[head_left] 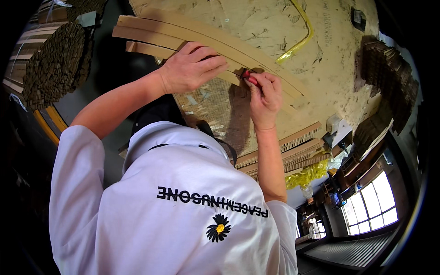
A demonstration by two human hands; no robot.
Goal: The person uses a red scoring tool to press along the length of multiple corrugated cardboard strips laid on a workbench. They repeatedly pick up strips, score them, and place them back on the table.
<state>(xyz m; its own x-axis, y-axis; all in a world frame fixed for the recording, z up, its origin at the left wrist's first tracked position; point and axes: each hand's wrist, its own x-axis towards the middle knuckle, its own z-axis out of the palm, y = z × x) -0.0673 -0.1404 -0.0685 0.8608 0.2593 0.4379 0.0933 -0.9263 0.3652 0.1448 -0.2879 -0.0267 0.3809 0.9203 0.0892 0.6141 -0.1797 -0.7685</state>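
Note:
My left hand (190, 66) lies flat with fingers spread on long tan cardboard strips (206, 34) that run across a worn board (275, 23). Just to its right, my right hand (265, 97) is closed around a small red-handled tool (249, 77), whose tip touches the same strip next to my left fingertips. What kind of tool it is cannot be made out. Below the strips lies a patch of honeycomb cardboard (215, 107). My white shirt (174, 206) fills the lower part of the view.
Rolled and stacked honeycomb cardboard (55, 59) sits at the left, and a dark stack (389, 78) at the right. A yellow strap (302, 36) curves over the board. More cut strips (298, 146) and crumpled yellow plastic (309, 174) lie near my right elbow. Windows (371, 201) show lower right.

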